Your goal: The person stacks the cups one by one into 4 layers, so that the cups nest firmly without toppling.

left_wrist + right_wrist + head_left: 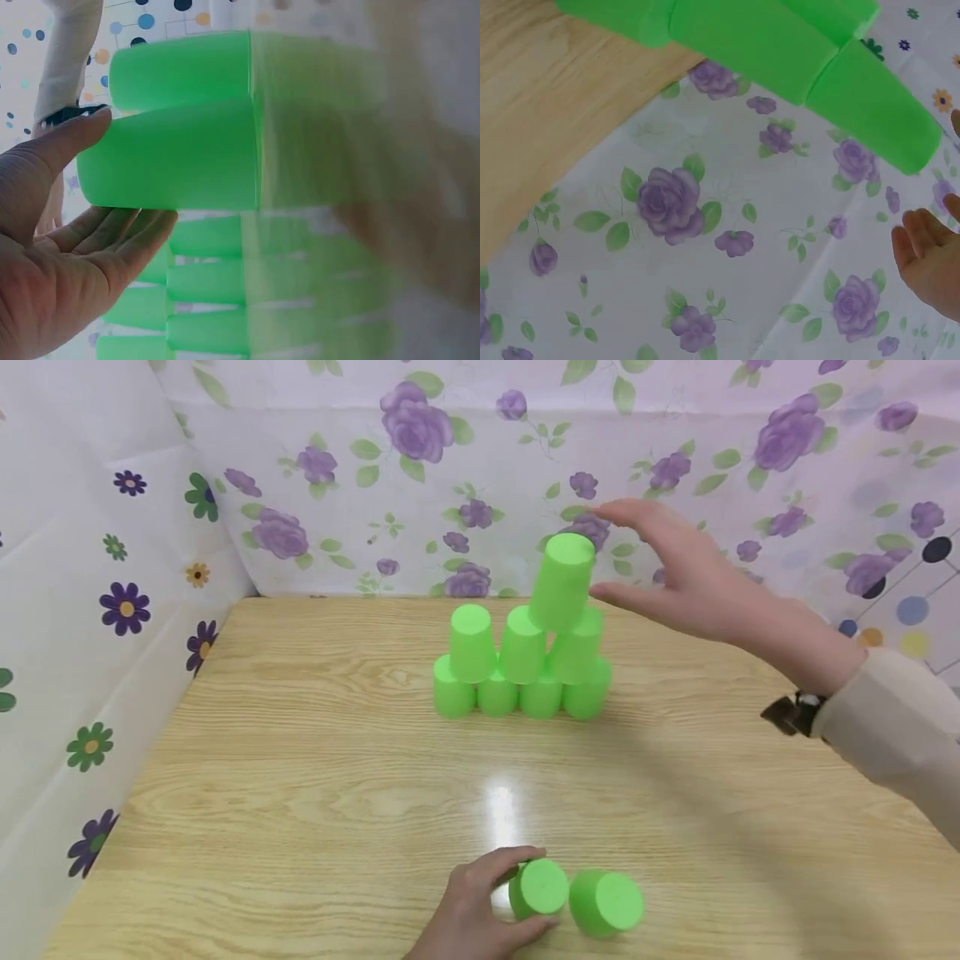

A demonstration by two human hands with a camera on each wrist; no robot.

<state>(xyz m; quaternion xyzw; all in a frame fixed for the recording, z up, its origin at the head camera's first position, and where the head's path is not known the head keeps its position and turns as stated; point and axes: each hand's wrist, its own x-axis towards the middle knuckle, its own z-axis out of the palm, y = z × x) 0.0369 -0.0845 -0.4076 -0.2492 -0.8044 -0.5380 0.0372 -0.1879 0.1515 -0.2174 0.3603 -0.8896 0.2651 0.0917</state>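
Note:
Near the front edge, my left hand (480, 902) grips an upside-down green cup (544, 887), thumb on one side and fingers on the other. A second green cup (606, 903) stands upside down just to its right. Farther back, upside-down green cups are stacked in tiers: a bottom row (497, 695) of several, three cups (522, 647) above, and a single cup (564, 578) on top toward the right. Beside that top cup is my right hand (686, 572), thumb and fingers spread apart. In the right wrist view, a gap shows between the top cup (877, 112) and the fingers (922, 232).
The cups stand on a wood-grain table (300, 793). Behind it hangs a white cloth with purple flowers (337, 485), and another flowered cloth (67, 610) lines the left side. A dark band (798, 714) is on the right wrist.

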